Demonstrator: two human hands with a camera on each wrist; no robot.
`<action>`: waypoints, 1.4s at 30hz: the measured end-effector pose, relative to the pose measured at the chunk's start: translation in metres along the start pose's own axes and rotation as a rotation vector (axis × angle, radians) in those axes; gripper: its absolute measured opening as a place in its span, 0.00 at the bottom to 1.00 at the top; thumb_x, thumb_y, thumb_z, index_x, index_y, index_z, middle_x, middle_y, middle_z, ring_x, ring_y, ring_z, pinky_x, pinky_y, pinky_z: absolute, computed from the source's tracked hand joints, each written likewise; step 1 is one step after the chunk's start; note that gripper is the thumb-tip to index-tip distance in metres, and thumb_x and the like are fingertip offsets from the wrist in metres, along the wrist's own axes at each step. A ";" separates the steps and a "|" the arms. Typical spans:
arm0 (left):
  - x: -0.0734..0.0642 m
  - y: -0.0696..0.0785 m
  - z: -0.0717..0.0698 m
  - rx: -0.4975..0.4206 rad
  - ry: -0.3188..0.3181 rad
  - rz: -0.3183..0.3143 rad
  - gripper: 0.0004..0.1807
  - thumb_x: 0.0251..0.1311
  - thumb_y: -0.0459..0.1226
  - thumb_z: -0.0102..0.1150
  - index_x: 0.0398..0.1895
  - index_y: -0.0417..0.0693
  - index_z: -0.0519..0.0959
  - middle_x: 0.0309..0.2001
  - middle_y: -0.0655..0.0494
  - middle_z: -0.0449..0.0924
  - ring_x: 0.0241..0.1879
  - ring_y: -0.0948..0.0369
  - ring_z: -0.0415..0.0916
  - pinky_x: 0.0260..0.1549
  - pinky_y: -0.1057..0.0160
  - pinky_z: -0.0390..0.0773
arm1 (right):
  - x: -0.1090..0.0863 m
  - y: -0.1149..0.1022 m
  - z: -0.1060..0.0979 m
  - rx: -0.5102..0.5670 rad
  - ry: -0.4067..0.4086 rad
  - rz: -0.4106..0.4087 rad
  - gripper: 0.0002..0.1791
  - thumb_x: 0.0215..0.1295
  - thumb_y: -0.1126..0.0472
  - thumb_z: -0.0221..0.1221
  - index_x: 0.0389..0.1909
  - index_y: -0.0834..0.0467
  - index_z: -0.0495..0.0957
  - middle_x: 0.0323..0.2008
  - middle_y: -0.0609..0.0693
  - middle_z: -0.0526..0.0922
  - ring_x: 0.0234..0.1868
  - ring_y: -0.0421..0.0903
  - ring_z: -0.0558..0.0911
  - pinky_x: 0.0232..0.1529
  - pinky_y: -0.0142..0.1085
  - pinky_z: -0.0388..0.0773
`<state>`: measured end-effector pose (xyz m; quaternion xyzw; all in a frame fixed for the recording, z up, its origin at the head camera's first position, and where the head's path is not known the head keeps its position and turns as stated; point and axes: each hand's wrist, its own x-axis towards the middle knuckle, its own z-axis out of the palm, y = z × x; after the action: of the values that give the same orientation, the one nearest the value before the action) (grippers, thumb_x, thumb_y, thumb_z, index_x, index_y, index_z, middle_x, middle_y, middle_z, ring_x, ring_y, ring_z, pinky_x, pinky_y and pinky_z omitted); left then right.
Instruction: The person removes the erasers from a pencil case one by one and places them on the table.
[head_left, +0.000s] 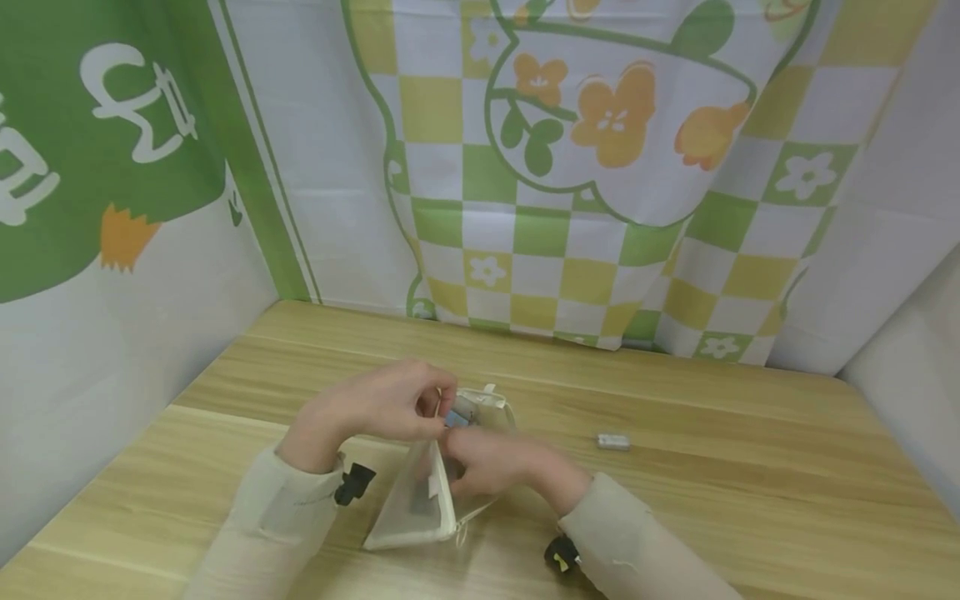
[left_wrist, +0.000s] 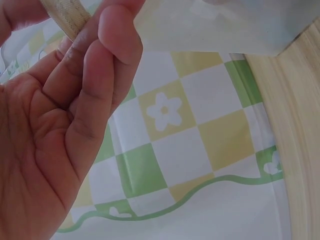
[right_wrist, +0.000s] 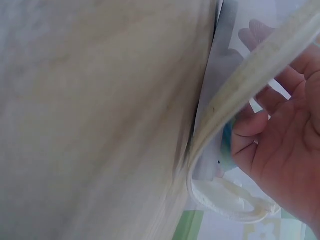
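A see-through pouch (head_left: 408,508) with cream edging stands on the table with its mouth open. My left hand (head_left: 382,406) pinches the upper edge of the pouch; the left wrist view shows the fabric edging (left_wrist: 70,17) between the fingers of my left hand (left_wrist: 75,115). My right hand (head_left: 498,460) reaches into the mouth, its fingertips hidden. A bluish item (head_left: 455,419) shows inside, close to both hands. In the right wrist view, the edging (right_wrist: 240,85) crosses in front of the fingers of my right hand (right_wrist: 285,130); whether they hold anything cannot be seen.
A small whitish block (head_left: 613,442) lies on the wooden table (head_left: 712,500) to the right of the pouch. Behind the table hangs a patterned cloth (head_left: 540,242) in green, yellow and white. A dark wrist device (head_left: 354,483) sits at the left cuff, another (head_left: 561,553) at the right.
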<state>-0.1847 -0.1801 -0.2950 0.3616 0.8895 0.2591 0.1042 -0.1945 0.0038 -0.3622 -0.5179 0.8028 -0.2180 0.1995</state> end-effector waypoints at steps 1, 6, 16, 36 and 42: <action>0.000 0.000 0.000 0.000 0.000 0.002 0.03 0.48 0.33 0.57 0.26 0.50 0.75 0.17 0.66 0.71 0.18 0.71 0.65 0.19 0.71 0.66 | 0.000 -0.001 0.000 0.001 -0.006 0.001 0.08 0.59 0.64 0.65 0.40 0.61 0.82 0.24 0.41 0.74 0.27 0.34 0.68 0.31 0.22 0.67; -0.001 -0.001 0.000 -0.005 0.003 0.008 0.03 0.47 0.33 0.56 0.26 0.50 0.74 0.17 0.67 0.69 0.17 0.72 0.63 0.19 0.71 0.64 | 0.002 -0.001 0.002 0.008 -0.019 0.022 0.05 0.60 0.64 0.65 0.35 0.60 0.80 0.19 0.38 0.67 0.23 0.32 0.65 0.26 0.23 0.64; -0.002 -0.001 -0.001 0.022 0.001 -0.008 0.04 0.48 0.35 0.60 0.26 0.53 0.75 0.18 0.67 0.71 0.19 0.71 0.66 0.20 0.70 0.67 | 0.004 0.000 0.002 -0.068 -0.020 -0.027 0.14 0.58 0.64 0.66 0.46 0.59 0.82 0.30 0.47 0.81 0.30 0.36 0.72 0.36 0.22 0.69; -0.003 -0.002 -0.002 0.019 -0.001 -0.010 0.04 0.46 0.34 0.59 0.26 0.52 0.74 0.16 0.67 0.69 0.18 0.71 0.63 0.20 0.70 0.65 | 0.006 -0.002 0.005 -0.126 -0.013 0.027 0.09 0.58 0.60 0.68 0.39 0.57 0.83 0.36 0.45 0.85 0.39 0.37 0.80 0.47 0.23 0.73; -0.003 -0.003 -0.002 0.012 -0.005 -0.015 0.04 0.47 0.34 0.58 0.26 0.52 0.74 0.16 0.67 0.68 0.18 0.71 0.62 0.19 0.70 0.64 | 0.006 -0.002 0.004 -0.142 -0.013 -0.010 0.11 0.58 0.61 0.67 0.42 0.58 0.83 0.40 0.47 0.85 0.42 0.37 0.80 0.52 0.25 0.74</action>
<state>-0.1850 -0.1853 -0.2953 0.3560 0.8936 0.2519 0.1063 -0.1933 -0.0028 -0.3653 -0.5361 0.8124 -0.1582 0.1662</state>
